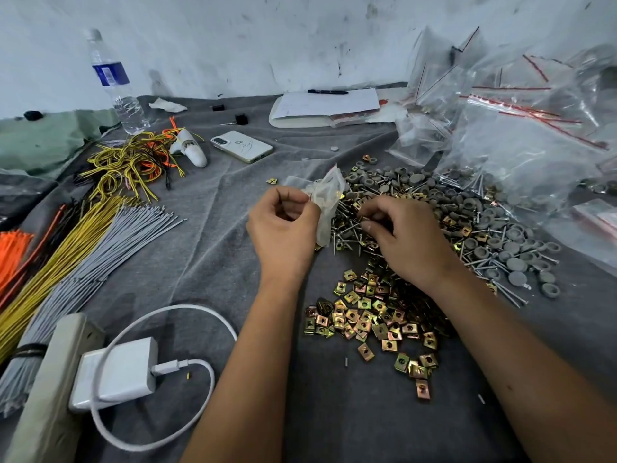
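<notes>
My left hand [283, 228] pinches a small clear plastic bag [325, 198] and holds it upright at the left edge of a heap of hardware. My right hand [404, 238] is over that heap, its thumb and fingers pinching a few screws [362, 219] just beside the bag's side. Loose screws [347, 230] lie under both hands. Brass-coloured square clip nuts [370, 315] spread out nearer to me, between my forearms. Grey round caps [510, 248] lie in a pile to the right.
Everything lies on a grey cloth [213, 248]. Clear zip bags [521, 128] pile at the right. Wire bundles [76, 248], a white charger with cable [120, 372] and a power strip [50, 392] lie left. A phone [242, 146], water bottle [115, 85] and notepad with pen [325, 103] lie behind.
</notes>
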`<state>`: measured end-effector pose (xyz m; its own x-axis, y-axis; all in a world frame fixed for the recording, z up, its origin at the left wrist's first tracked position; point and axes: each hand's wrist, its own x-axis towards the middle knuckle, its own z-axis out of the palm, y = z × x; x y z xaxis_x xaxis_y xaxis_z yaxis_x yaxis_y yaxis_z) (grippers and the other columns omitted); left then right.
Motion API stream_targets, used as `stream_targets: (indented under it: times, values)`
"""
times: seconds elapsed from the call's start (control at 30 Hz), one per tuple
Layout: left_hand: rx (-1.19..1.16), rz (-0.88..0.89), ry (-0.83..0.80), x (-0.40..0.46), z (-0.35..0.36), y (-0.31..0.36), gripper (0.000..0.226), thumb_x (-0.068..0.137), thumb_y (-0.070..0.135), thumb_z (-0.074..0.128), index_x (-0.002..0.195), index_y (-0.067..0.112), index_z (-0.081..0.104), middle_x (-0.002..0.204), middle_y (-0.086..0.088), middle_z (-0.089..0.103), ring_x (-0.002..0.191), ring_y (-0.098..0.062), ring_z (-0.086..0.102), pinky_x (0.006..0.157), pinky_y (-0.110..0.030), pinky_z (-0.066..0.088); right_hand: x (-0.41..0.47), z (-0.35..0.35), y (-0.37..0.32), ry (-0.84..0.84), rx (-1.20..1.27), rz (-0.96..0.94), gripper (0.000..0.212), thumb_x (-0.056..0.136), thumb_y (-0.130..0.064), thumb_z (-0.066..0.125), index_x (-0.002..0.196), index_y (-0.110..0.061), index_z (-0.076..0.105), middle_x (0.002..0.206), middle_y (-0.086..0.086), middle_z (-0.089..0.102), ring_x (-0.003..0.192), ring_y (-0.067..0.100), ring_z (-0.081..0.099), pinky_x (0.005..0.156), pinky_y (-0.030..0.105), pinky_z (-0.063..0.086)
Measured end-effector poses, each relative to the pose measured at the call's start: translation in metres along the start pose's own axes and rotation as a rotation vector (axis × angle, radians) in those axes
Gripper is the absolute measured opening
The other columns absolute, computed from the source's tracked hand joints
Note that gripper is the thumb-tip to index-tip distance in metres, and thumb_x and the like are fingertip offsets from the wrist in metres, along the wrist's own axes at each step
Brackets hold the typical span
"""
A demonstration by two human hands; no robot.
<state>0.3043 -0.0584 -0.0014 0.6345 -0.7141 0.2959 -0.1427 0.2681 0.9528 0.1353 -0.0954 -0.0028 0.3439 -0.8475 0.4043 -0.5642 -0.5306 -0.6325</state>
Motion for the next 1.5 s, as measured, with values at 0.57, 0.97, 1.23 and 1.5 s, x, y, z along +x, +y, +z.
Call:
stream_targets:
  times: [0.57,0.97,1.23,1.5]
  values:
    - [-0.067,-0.006,0.058,0.004,0.000,-0.003,0.013,0.068,0.012,0.066,0.072,0.024,0.066,0.062,0.010,0.061,0.059,-0.009,0.054,0.055,-0.022,0.044,0.006,0.017,-0.016,-0.172,-0.596,-0.236,0.034,0.092,-0.039,0.071,0.119,-0.019,0.073,0.119,0.001,0.056,0.120,0.026,0.039,0.097,0.043,0.046]
    - [-0.031,0.003,0.023,0.003,0.000,-0.004,0.011,0.069,0.011,0.067,0.075,0.020,0.067,0.064,0.006,0.062,0.061,-0.011,0.055,0.058,-0.026,0.045,0.006,0.018,-0.015,-0.188,-0.608,-0.172,0.043,0.096,-0.042,0.065,0.130,-0.017,0.060,0.128,0.007,0.053,0.127,0.029,0.035,0.103,0.046,0.043]
    - [0.000,-0.017,0.015,0.003,0.000,-0.004,0.010,0.068,0.013,0.066,0.076,0.018,0.068,0.065,0.003,0.063,0.061,-0.013,0.057,0.058,-0.028,0.046,0.005,0.027,-0.020,-0.125,-0.636,-0.175,0.016,0.102,-0.018,0.054,0.111,-0.011,0.065,0.114,0.009,0.059,0.114,0.028,0.048,0.093,0.041,0.048]
    - [0.008,-0.025,0.022,0.003,0.000,-0.004,0.010,0.068,0.012,0.067,0.078,0.017,0.069,0.066,0.004,0.064,0.063,-0.013,0.059,0.060,-0.030,0.048,-0.001,0.022,-0.017,-0.215,-0.576,-0.179,0.043,0.097,-0.055,0.057,0.120,-0.018,0.061,0.117,0.006,0.054,0.116,0.027,0.045,0.095,0.045,0.046]
